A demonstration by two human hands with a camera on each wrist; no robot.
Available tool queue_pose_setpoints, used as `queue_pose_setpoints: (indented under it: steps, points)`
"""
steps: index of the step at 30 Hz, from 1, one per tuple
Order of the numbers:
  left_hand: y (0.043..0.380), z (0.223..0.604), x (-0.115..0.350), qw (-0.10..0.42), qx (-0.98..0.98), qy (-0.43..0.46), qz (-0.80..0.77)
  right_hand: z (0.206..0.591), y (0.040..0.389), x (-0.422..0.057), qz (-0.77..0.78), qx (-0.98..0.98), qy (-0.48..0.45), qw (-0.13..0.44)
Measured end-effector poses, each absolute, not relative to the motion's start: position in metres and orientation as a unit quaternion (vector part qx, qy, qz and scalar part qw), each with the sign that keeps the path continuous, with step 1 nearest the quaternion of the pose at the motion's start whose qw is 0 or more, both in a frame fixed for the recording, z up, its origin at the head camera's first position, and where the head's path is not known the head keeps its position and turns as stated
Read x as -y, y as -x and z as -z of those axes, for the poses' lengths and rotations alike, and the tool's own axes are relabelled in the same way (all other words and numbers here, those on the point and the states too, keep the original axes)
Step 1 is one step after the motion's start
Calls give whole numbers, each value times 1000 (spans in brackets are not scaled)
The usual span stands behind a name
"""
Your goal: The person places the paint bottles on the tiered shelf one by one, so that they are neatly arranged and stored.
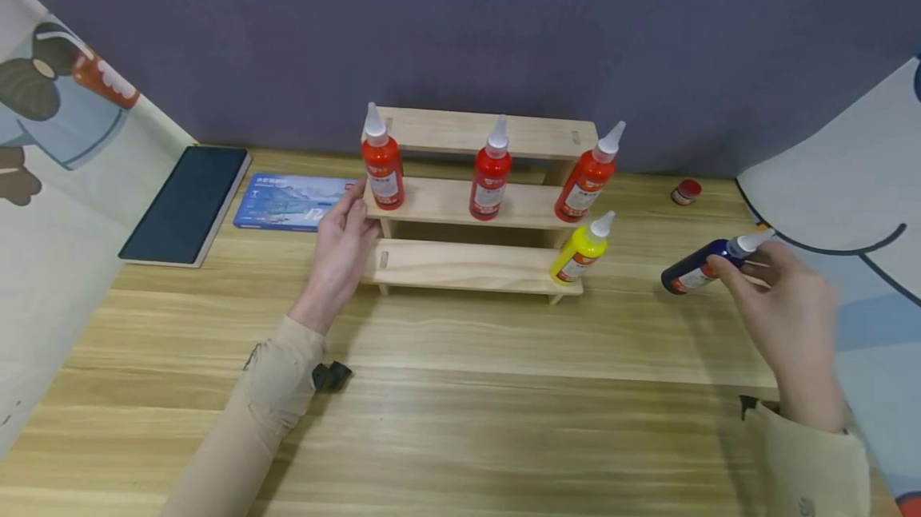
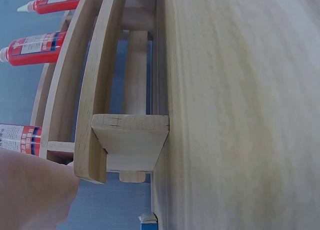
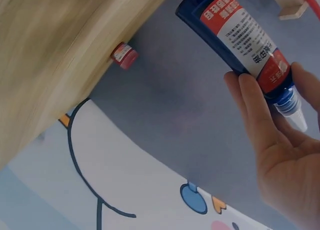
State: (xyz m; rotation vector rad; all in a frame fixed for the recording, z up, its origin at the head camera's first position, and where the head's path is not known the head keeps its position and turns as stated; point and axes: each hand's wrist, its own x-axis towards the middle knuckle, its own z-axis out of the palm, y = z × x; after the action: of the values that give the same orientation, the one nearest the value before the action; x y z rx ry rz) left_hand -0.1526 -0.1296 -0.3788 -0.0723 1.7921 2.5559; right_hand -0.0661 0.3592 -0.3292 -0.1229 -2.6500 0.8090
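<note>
A small three-step wooden rack (image 1: 460, 257) stands at the back of the table. My left hand (image 1: 343, 241) holds its left end at the middle step, right beside a red paint bottle (image 1: 384, 173). Two more red bottles share that step, one in the middle (image 1: 491, 181) and one at the right end (image 1: 586, 185), which leans. A yellow paint bottle (image 1: 578, 253) tilts on the right of the lowest step. My right hand (image 1: 791, 317) pinches a dark blue paint bottle (image 1: 696, 269) near its white nozzle, tilted, to the right of the rack. In the right wrist view thumb and fingers grip the blue bottle (image 3: 245, 44).
A small red-lidded jar (image 1: 687, 192) sits at the back right. Left of the rack lie a flat blue box (image 1: 288, 201) and a dark-covered book (image 1: 187, 201). A grey-blue partition (image 1: 460, 29) rises behind, and printed cloth (image 1: 856, 181) hangs at the right side.
</note>
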Motion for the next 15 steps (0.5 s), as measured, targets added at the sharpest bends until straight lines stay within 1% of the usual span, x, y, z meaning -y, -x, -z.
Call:
queue_pose_setpoints:
  steps: [6, 15]
  points:
    - [153, 379, 130, 10, -580, 20, -815, 328, 63, -347, -288, 940, 24, 180]
    - [153, 379, 131, 13, -579, 21, -815, 325, 58, -329, -290, 934, -7, 208]
